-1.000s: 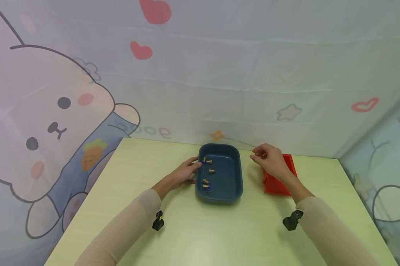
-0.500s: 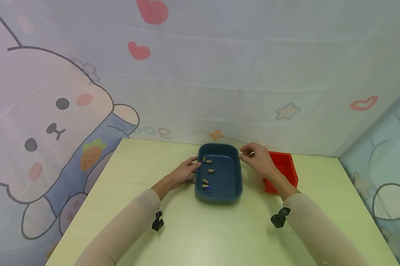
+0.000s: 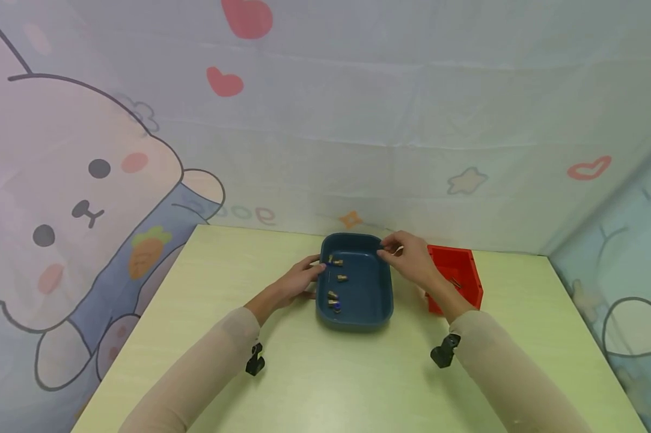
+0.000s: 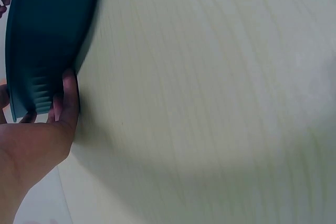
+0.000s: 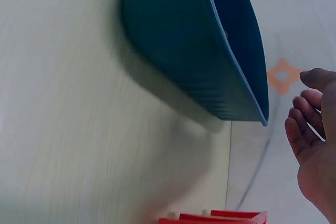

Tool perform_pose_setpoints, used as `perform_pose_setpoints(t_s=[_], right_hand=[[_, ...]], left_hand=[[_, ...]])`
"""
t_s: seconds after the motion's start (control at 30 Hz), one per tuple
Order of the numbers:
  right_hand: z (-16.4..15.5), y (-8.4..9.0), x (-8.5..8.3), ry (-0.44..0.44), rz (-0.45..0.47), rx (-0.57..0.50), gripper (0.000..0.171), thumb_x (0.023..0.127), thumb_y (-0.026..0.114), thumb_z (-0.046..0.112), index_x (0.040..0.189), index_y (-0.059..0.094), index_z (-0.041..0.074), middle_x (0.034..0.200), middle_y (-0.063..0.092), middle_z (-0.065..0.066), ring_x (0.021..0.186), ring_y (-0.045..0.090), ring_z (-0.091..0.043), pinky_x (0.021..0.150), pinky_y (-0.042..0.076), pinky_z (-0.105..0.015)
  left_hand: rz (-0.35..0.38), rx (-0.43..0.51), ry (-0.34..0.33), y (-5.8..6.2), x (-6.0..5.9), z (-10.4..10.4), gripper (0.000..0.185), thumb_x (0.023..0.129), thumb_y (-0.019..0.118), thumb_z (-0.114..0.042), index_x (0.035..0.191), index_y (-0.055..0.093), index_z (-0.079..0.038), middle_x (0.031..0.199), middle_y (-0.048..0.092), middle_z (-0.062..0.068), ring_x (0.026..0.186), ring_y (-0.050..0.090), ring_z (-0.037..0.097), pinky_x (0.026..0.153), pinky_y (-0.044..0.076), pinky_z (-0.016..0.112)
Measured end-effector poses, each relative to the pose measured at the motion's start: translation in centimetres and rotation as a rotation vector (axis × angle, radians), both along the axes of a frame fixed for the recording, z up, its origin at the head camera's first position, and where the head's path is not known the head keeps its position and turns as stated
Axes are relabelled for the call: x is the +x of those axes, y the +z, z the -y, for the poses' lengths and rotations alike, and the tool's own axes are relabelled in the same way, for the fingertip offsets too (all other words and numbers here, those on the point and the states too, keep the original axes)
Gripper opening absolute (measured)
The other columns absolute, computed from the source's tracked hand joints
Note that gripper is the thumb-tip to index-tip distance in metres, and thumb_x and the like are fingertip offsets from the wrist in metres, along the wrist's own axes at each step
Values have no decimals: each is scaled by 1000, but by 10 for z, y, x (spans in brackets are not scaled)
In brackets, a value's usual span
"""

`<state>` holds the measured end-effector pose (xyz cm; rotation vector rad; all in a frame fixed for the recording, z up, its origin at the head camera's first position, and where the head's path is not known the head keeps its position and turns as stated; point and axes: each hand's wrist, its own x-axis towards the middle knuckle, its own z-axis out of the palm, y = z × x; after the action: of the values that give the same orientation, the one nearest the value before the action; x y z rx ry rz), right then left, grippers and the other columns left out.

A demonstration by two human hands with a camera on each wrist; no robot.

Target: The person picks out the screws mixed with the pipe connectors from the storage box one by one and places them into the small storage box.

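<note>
A dark blue tub (image 3: 362, 294) stands on the table, with several small brass fittings (image 3: 342, 278) along its left side. One piece among them has a blue part (image 3: 337, 307). My left hand (image 3: 294, 284) holds the tub's left wall, its thumb at the rim and its other fingers against the outside. In the left wrist view, fingers of that hand (image 4: 67, 98) lie against the tub's wall (image 4: 52, 30). Over the tub's far right corner hovers my right hand (image 3: 412, 260). Its thumb and loosely bent fingers stand apart in the right wrist view, and nothing shows between them.
Right of the tub sits a red bin (image 3: 468, 276), partly covered by the right forearm, with small metal pieces (image 3: 455, 282) inside. A printed cloth wall (image 3: 325, 120) rises behind the pale table (image 3: 325, 379).
My right hand has moved left from above the red bin to the tub's right rim, uncovering more of the bin. The left hand stays at the tub.
</note>
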<state>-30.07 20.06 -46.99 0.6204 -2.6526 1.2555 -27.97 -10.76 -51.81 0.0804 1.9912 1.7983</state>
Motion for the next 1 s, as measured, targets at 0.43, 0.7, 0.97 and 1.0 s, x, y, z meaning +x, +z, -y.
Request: perform_pose_setpoints(t_s=[0.43,0.7,0.97,1.0], right_hand=[[26,-8,-3,47,6,47,26,97,79,13,115,72,-4,104,72,-12,93,70,-26,87,60,-45],[41,-13,-2,55,32,51,26,98,79,16,115,73,-3,104,73,-11,93,70,-25,87,60,-43],[49,-21,-2,57,54,35,29,98,79,17,117,73,-4,104,73,-10,94,71,-24,87,59,-42],[49,-21,-1,55,62,30,29,98,79,17,117,73,-4,104,73,-10,94,71,-24,87,59,-43]], left_hand=[[-3,-3,8,0,0,-1,57,114,50,-33,166,33,-17,155,49,19,140,54,35,86,61,40],[3,10,5,-1,-1,-2,58,114,51,-32,166,33,-16,155,48,20,141,53,36,88,61,42],[0,16,-6,-5,-3,-3,59,114,51,-34,166,33,-16,155,47,21,141,53,37,91,61,44],[1,16,-8,-5,-3,-4,59,114,51,-34,166,32,-16,155,47,21,141,53,37,91,61,44]])
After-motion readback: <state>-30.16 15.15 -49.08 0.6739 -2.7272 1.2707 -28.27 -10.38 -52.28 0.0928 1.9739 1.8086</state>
